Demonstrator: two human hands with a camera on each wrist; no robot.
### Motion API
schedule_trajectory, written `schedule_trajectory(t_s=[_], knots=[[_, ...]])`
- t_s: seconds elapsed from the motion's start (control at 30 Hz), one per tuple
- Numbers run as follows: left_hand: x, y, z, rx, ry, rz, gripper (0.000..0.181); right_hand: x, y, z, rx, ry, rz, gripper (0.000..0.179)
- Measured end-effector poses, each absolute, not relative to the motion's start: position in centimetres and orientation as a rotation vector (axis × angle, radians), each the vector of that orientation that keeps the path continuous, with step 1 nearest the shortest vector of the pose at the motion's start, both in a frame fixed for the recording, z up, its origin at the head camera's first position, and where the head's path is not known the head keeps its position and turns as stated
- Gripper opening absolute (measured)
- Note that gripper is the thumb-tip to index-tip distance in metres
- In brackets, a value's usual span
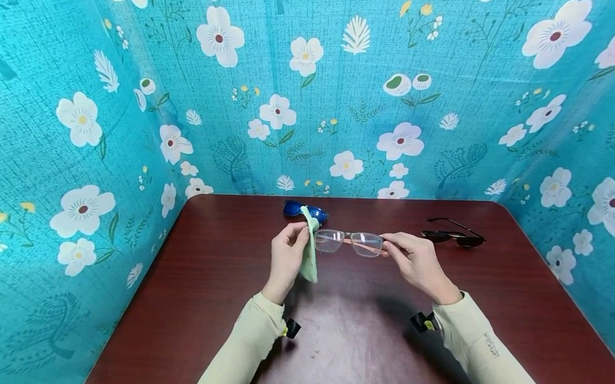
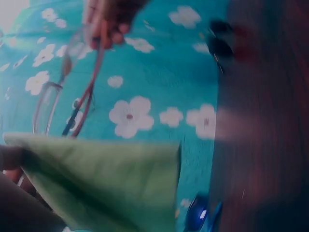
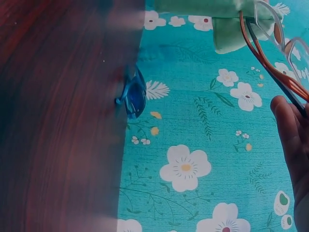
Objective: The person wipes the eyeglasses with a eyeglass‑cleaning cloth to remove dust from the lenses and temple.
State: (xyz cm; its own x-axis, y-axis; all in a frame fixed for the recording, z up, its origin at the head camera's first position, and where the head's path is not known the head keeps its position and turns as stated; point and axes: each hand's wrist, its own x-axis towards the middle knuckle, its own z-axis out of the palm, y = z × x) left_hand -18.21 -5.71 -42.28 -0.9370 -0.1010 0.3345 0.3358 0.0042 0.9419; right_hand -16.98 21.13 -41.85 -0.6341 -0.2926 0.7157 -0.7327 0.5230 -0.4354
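Head view: the right grip (image 1: 415,263) pinches the clear glasses (image 1: 347,236) by one end, above the tabletop (image 1: 203,275); the left grip (image 1: 288,253) pinches a soft green cloth (image 1: 309,265) at their other end. They look light, fragile (smooth lenses likely smudge), best held by the frame.

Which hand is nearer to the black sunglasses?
Right: the right hand is just left of the black sunglasses; the left hand is farther left, beyond the clear glasses.
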Motion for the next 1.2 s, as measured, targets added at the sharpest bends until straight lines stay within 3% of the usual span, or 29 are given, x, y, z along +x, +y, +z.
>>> schedule_trajectory(t_s=[0.17,0.43,0.63,0.83,1.2], knots=[[-18.0,-5.9,-42.7,-0.587,-2.053,-1.512,0.017,-17.1,20.9,-42.0,0.779,-2.176,1.013,0.027],[-17.5,-5.4,-42.7,-1.002,-2.164,-0.992,0.035,-16.9,20.5,-41.7,0.756,-2.130,1.061,0.025],[-17.1,-5.6,-42.6,-1.139,-2.218,-0.797,0.049,-15.8,20.0,-40.3,0.703,-2.108,1.104,0.022],[-16.9,-6.1,-42.6,-1.220,-2.155,-0.689,0.045,-14.9,19.7,-39.0,0.643,-2.131,1.162,0.017],[-16.0,-5.8,-42.2,-1.301,-2.126,-0.450,0.058,-15.2,19.3,-39.3,0.635,-2.080,1.221,0.018]])
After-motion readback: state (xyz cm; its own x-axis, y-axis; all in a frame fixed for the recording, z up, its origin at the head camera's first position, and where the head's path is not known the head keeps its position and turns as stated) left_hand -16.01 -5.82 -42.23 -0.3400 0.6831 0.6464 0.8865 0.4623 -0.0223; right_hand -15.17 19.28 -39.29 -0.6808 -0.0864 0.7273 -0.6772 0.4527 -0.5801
